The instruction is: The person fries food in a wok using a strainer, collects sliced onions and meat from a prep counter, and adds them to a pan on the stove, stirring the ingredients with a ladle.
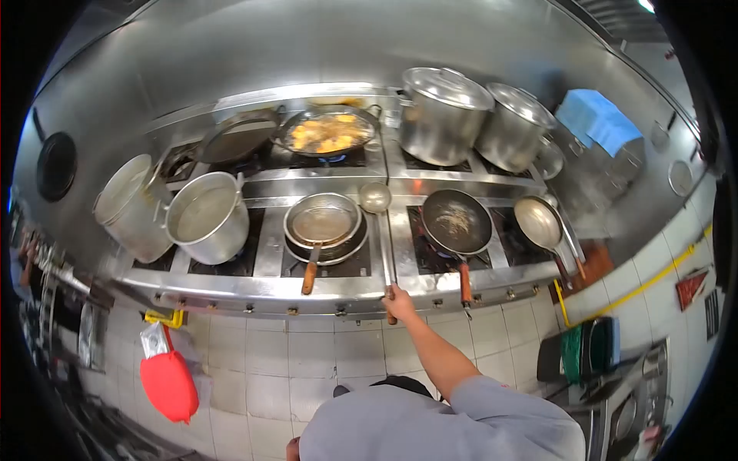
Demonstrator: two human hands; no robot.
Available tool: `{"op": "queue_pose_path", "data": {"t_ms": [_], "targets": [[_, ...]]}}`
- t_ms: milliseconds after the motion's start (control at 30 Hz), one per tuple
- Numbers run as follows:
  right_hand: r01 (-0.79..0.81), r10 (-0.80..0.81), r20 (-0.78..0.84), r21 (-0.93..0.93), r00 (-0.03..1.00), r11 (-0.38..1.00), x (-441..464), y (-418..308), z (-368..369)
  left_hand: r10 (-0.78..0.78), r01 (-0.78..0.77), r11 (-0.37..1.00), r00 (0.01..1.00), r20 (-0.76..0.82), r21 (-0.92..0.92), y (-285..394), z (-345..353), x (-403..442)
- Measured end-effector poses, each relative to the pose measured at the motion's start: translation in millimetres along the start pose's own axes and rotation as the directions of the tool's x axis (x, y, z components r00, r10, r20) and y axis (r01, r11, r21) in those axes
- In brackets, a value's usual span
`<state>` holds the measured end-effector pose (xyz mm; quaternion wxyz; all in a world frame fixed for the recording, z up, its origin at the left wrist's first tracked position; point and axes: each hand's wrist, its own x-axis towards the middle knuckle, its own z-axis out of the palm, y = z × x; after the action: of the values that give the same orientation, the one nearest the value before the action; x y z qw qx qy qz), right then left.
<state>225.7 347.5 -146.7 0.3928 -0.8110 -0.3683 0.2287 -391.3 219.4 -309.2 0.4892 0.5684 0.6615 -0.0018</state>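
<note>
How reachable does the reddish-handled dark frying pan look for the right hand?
Probably yes: the frying pan has its handle jutting outward near the right hand, with nothing visible between; that hand, gripping the ladle, would likely need freeing first.

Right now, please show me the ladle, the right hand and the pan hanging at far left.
Ladle (375,198), head view: its bowl.
Right hand (399,302), head view: its back.
Pan (57,167), head view: round part.

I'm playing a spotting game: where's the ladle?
In the head view, the ladle is near the centre, in the right hand, between the stacked pans and the black frying pan.
</note>
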Motion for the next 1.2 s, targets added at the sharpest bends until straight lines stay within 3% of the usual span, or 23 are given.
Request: {"op": "queue_pose_path", "data": {"t_ms": [67,100,167,233,267,300,367,400,433,467,533,567,800,833,900,933,967,1000,1033,1100,1133,1167,1200], "targets": [[-0.061,0.042,-0.092,-0.21,0.995,0.976,-1.4,-12.1,6.7,-0.012,0.013,0.999,0.999,0.039,-0.036,-8.4,-13.0,7.0],[-0.069,0.048,-0.102,-0.209,0.994,0.976,-3.6,-19.8,6.3,0.001,0.002,0.999,0.999,0.05,-0.046,-6.7,-19.8,7.3],[-0.107,0.032,-0.321,-0.221,0.946,0.969,-11.9,-37.9,7.4,0.058,-0.056,0.998,0.997,0.055,-0.033,-1.0,-34.4,9.1],[-0.033,-0.063,-0.397,-0.229,0.916,0.973,-14.8,-53.8,9.8,0.211,-0.214,0.975,0.976,0.053,0.057,1.9,-48.8,10.0],[-0.115,0.144,-0.17,0.17,0.975,0.979,-14.4,-64.4,14.5,0.33,-0.333,0.933,0.943,0.048,0.133,3.7,-55.5,11.2],[-0.268,0.24,0.123,0.512,0.963,0.816,-12.1,-75.5,17.8,0.438,-0.436,0.876,0.898,0.041,0.203,6.2,-61.1,12.2],[-0.525,0.129,0.558,0.643,0.82,0.558,-30.2,-148.8,-3.4,0.538,-0.526,0.814,0.843,0.02,0.246,27.9,-66.9,14.3],[-0.563,0.017,0.627,0.688,0.779,0.458,-31.9,-176.8,-3.9,0.113,-0.115,0.984,0.993,-0.026,-0.138,52.8,-69.6,12.4],[-0.61,-0.105,0.678,0.709,0.728,0.353,-32.1,-198.3,-0.3,-0.32,0.329,0.81,0.942,0.104,-0.485,68.9,-72.2,8.4],[-0.614,-0.112,0.686,0.702,0.719,0.36,-29.9,-214.8,2.8,-0.322,0.328,0.797,0.941,0.102,-0.508,66.2,-70.7,18.1],[-0.628,-0.203,0.665,0.746,0.719,0.222,-20.0,-246.9,13.6,-0.306,0.311,0.776,0.946,0.103,-0.549,82.0,-67.9,17.9],[-0.614,-0.157,0.646,0.761,0.747,0.208,-15.6,-258.4,18.3,-0.287,0.296,0.761,0.952,0.108,-0.577,87.4,-66.8,17.4],[-0.608,-0.092,0.641,0.758,0.762,0.237,-23.8,-274.0,20.1,-0.23,0.234,0.847,0.971,0.067,-0.478,117.8,-38.4,-2.5],[-0.542,-0.117,0.594,0.786,0.796,0.298,-36.0,-275.5,10.7,-0.233,0.232,0.835,0.971,0.06,-0.499,102.8,-28.4,0.7],[-0.469,-0.161,0.554,0.801,0.817,0.372,-29.0,-279.0,-6.6,-0.055,0.011,0.958,0.988,-0.146,-0.288,49.5,-1.6,18.1],[-0.338,-0.17,0.467,0.804,0.868,0.489,-19.6,-280.7,-15.8,-0.059,0.008,0.951,0.986,-0.155,-0.308,52.3,1.2,13.6],[-0.196,-0.194,0.376,0.78,0.906,0.594,-8.5,-281.7,-26.7,-0.053,0.033,0.987,0.991,-0.125,-0.158,53.6,4.3,1.1],[-0.185,-0.146,0.357,0.743,0.923,0.643,13.7,-282.9,-40.3,-0.053,0.053,0.999,0.994,-0.092,-0.003,57.6,7.8,-5.9],[-0.176,-0.099,0.332,0.702,0.938,0.69,42.8,-284.8,-54.5,-0.056,0.054,0.998,0.994,-0.099,-0.024,44.9,14.1,-0.1],[0.011,-0.096,0.089,0.676,0.991,0.737,96.5,-290.0,-79.3,0.296,-0.276,0.932,0.954,-0.051,0.235,26.2,26.9,9.0],[0.074,-0.133,0.049,0.62,0.99,0.781,129.4,-287.0,-91.3,0.298,-0.277,0.936,0.952,-0.066,0.218,36.2,33.6,9.5],[0.138,-0.175,0.012,0.557,0.985,0.819,163.6,-283.7,-101.4,-0.095,0.063,0.971,0.987,-0.132,-0.232,52.6,34.8,2.1],[0.169,-0.188,-0.001,0.439,0.982,0.883,191.9,-284.3,-108.5,-0.46,0.354,0.691,0.888,-0.006,-0.63,66.5,40.8,-4.2]]}}
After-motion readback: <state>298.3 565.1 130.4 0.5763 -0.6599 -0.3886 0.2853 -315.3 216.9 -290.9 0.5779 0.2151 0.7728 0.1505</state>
